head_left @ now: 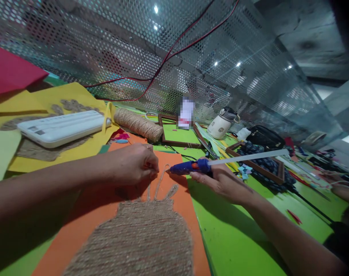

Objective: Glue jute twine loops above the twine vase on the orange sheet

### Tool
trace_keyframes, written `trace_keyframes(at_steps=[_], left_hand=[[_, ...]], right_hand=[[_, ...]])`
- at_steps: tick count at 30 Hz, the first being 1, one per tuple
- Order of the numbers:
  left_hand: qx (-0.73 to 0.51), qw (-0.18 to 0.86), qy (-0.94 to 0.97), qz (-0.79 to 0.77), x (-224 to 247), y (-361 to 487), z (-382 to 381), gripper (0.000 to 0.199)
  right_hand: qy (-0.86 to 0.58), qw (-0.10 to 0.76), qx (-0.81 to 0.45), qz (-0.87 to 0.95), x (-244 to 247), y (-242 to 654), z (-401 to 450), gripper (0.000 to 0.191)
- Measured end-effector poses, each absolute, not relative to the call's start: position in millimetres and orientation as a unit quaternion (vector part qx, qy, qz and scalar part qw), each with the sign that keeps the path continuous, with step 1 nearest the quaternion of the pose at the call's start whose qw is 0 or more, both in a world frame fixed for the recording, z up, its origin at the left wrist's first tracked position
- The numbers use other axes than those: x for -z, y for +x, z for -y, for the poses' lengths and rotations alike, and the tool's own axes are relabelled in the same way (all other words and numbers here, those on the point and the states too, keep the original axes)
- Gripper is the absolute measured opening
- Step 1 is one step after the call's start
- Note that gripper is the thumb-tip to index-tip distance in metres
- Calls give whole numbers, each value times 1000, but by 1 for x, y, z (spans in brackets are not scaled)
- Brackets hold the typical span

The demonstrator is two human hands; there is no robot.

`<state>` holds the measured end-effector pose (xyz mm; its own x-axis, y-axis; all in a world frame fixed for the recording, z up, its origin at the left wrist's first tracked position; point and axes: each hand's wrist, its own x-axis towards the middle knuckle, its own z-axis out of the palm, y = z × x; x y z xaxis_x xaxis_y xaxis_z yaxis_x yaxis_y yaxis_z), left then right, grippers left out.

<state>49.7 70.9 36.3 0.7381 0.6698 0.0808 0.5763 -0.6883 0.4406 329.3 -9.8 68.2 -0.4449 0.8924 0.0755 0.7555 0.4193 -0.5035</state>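
An orange sheet (177,191) lies on the green table, bearing a vase-like shape (145,234) covered in rows of brown twine. Thin twine outlines and a small filled loop (172,191) rise from its top. My left hand (136,165) is over the upper left of the sheet, fingers pinched together; what they hold, if anything, is too small to name. In my right hand (220,178) is a blue glue gun (188,167) with a long white glue stick out of its back. Its nozzle touches or nearly touches the top of a twine outline, just right of my left hand.
A twine roll (140,124) lies behind my left hand. A white power bank (62,128) rests on yellow sheets at left. Behind are wooden frames (180,144), a white bottle (222,123) and a perforated metal panel (111,50). Another person's hand (342,188) is at far right.
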Motion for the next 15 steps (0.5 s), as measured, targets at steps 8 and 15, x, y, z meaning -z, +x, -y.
trace_keyframes(at_steps=[8,15], left_hand=[[-67,210,903,-370,-43,53,-67,29],[-74,186,913,-356,-40,53,-70,31]], right_hand=[[-556,150,-191,795,-73,327,11,35],[-542,163,-188,803,-73,327,10,35]])
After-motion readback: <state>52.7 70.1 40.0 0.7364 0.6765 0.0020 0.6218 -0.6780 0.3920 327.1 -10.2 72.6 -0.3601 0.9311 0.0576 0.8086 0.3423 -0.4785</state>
